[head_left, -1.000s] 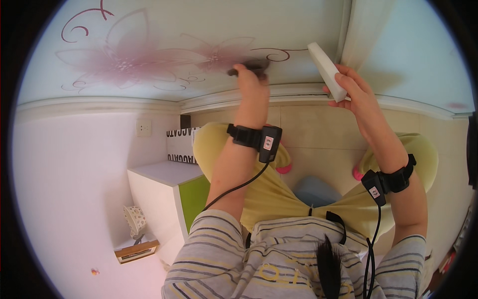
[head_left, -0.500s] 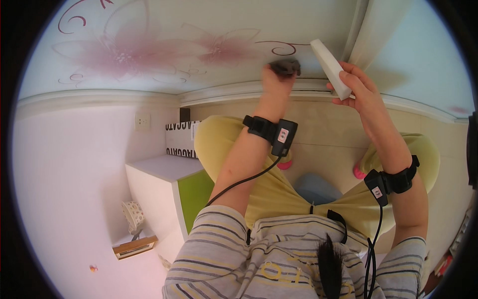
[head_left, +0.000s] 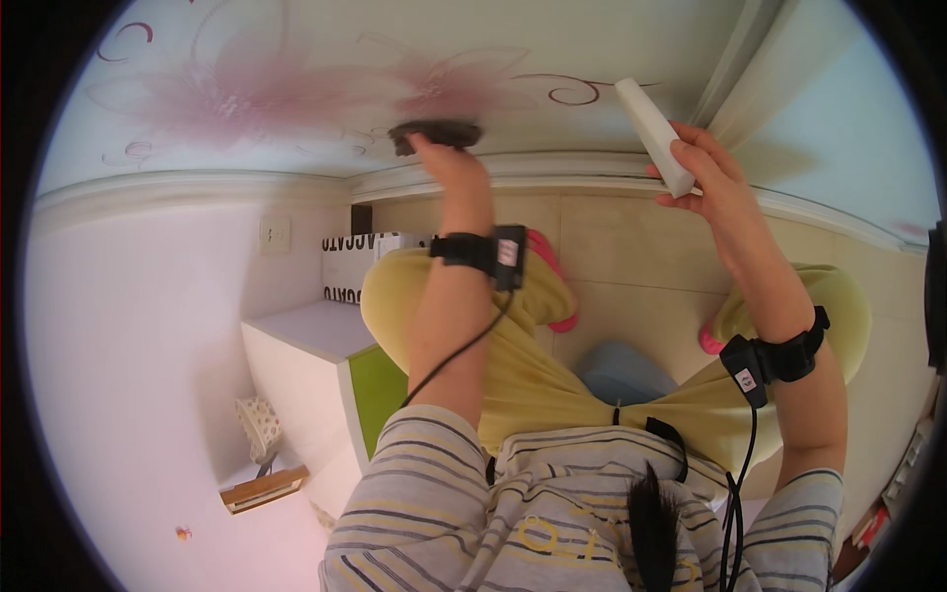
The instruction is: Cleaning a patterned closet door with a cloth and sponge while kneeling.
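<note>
My left hand (head_left: 454, 170), slightly smeared by motion, presses a dark brown-grey cloth (head_left: 449, 133) to the pale sliding door panel (head_left: 326, 138), just below its printed pink flowers. Between the fingers and thumb of my right hand (head_left: 712, 170) is a long white block-shaped object (head_left: 646, 126), tilted with its upper end toward the panel. It stands apart from the cloth, near the door's vertical frame (head_left: 735, 74). What kind of thing it is I cannot tell.
A white cabinet with a green front (head_left: 380, 395) stands on the left, with a black-and-white printed box (head_left: 345, 271) behind it. A wall socket (head_left: 275, 235) is on the left wall. I sit on a blue-grey seat (head_left: 621, 373), and the lower door track (head_left: 592, 178) runs across in front.
My left hand and the cloth have slid left along the door panel. The right hand with the white object has stayed almost still.
</note>
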The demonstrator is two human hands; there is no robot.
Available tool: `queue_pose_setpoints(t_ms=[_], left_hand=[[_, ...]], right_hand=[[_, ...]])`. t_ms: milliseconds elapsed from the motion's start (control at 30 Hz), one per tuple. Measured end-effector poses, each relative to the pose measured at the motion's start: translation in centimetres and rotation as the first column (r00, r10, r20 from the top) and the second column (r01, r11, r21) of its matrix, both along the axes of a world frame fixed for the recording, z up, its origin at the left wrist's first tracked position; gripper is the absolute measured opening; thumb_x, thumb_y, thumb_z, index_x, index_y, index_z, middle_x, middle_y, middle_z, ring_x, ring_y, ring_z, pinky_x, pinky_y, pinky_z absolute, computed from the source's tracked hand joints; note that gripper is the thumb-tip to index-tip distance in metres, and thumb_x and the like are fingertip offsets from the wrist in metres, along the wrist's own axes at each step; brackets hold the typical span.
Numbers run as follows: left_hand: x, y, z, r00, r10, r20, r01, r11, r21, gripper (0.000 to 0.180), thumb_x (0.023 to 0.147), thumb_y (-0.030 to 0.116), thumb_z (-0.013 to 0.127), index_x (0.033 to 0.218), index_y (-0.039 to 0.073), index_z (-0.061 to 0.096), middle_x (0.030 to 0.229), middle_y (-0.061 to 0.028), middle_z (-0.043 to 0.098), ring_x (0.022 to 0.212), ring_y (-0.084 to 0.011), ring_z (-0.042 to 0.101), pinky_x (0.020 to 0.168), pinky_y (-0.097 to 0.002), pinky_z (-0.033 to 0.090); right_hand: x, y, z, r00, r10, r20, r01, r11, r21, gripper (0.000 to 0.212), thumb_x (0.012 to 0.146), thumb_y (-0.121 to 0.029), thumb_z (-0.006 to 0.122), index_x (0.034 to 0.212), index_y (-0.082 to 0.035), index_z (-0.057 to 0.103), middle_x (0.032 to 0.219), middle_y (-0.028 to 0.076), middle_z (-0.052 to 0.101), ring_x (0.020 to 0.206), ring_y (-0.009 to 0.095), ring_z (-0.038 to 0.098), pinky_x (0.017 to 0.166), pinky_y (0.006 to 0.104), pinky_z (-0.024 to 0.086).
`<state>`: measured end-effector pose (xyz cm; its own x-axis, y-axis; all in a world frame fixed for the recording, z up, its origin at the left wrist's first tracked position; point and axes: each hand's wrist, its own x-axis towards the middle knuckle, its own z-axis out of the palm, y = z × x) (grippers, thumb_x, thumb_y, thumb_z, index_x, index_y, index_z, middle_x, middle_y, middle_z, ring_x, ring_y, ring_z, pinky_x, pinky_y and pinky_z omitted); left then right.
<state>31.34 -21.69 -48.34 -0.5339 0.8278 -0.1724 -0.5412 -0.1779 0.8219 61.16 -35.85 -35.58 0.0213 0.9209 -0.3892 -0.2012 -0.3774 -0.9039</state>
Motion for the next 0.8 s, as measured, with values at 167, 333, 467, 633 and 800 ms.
queue_pose_setpoints(t_ms=[167,333,467,633,800], left_hand=[[8.9,-3.5,2.1,0.992,-0.11,-0.066,0.104,0.991,-0.082,0.063,0.106,0.04,0.035,0.159,0.014,0.014,0.163,-0.0062,0.017,0.148,-0.0235,0.018,0.12,-0.0381,0.013],[5.4,-1.1,-2.7,0.996,-0.015,0.088,0.025,0.993,-0.114,0.049,0.102,0.041,0.041,0.144,0.015,0.037,0.148,-0.0044,0.039,0.132,-0.0237,0.038,0.112,-0.0418,0.028],[-2.3,0.8,-6.9,0.952,-0.03,0.304,0.079,0.986,-0.148,0.034,0.099,0.033,0.042,0.123,0.015,0.056,0.127,-0.0028,0.056,0.113,-0.0265,0.053,0.1,-0.0476,0.041],[-3.5,1.0,-7.7,0.893,-0.195,0.406,0.263,0.957,-0.119,0.039,0.099,0.03,0.037,0.129,0.012,0.054,0.134,-0.0062,0.053,0.12,-0.0258,0.05,0.103,-0.0477,0.04],[-1.2,1.5,-2.0,0.989,0.082,0.126,-0.077,0.996,-0.048,0.047,0.1,0.033,0.04,0.139,0.008,0.047,0.14,-0.0099,0.049,0.121,-0.0256,0.049,0.104,-0.042,0.039]], right_hand=[[-0.4,0.4,0.3,0.998,0.051,0.021,-0.051,0.999,-0.014,0.053,0.094,-0.038,0.057,0.134,-0.003,0.054,0.114,0.005,0.06,0.105,0.013,0.059,0.083,0.03,0.051],[-0.7,0.4,0.6,0.998,0.064,0.02,-0.064,0.998,-0.02,0.053,0.094,-0.039,0.057,0.134,-0.003,0.054,0.115,0.005,0.06,0.105,0.013,0.059,0.083,0.0301,0.051],[-1.1,0.6,0.7,0.997,0.078,0.001,-0.078,0.997,-0.01,0.053,0.095,-0.039,0.057,0.134,-0.003,0.054,0.117,0.006,0.06,0.106,0.014,0.059,0.083,0.0308,0.051],[-0.4,0.7,-0.2,0.997,0.072,-0.008,-0.073,0.996,-0.059,0.055,0.095,-0.04,0.057,0.136,-0.003,0.052,0.119,0.007,0.059,0.107,0.015,0.059,0.084,0.0316,0.051],[-0.2,0.9,-0.5,0.996,0.067,-0.05,-0.071,0.995,-0.068,0.066,0.095,-0.042,0.056,0.143,0.001,0.04,0.126,0.01,0.057,0.111,0.018,0.06,0.087,0.0332,0.051]])
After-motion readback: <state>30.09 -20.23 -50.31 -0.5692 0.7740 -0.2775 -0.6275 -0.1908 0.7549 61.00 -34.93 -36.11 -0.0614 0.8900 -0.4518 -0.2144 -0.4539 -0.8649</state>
